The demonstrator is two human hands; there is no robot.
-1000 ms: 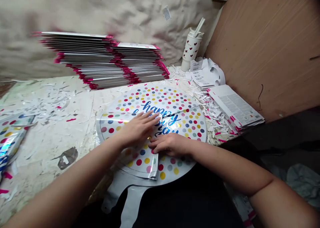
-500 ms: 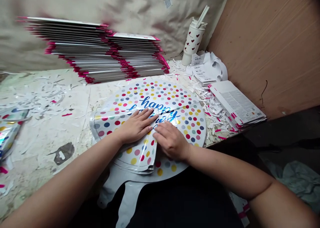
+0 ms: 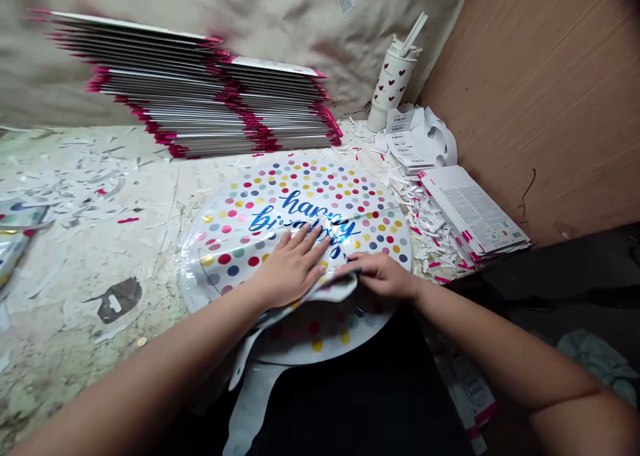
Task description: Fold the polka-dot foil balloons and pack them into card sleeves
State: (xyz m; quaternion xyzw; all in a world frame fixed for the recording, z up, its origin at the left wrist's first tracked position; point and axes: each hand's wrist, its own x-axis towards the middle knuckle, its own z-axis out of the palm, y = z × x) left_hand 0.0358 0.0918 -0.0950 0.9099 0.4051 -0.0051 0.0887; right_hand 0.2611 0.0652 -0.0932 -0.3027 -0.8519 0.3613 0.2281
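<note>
Flat round foil balloons (image 3: 320,184) with coloured dots and blue "happy birthday" lettering lie stacked at the table's front edge. My left hand (image 3: 293,269) rests flat on the top balloon, fingers spread over the lettering. At the right, my right hand (image 3: 384,276) pinches the edge of that balloon, which is lifted and curled back toward the left hand. Pale tails (image 3: 253,403) of the balloons hang over the front edge. My left hand and the curled edge hide part of the lettering.
Behind stand two stacks of pink-edged folded cards (image 3: 200,103). A heart-patterned tumbler (image 3: 393,86), barcode labels (image 3: 410,146) and printed cards (image 3: 477,206) lie at the right. Paper scraps (image 3: 95,176) litter the table; another dotted foil piece (image 3: 17,243) is at the left edge.
The top balloon's folded-over part is opened out, showing more lettering. My right hand has moved right and now pinches the balloon's edge. My left hand has shifted slightly right.
</note>
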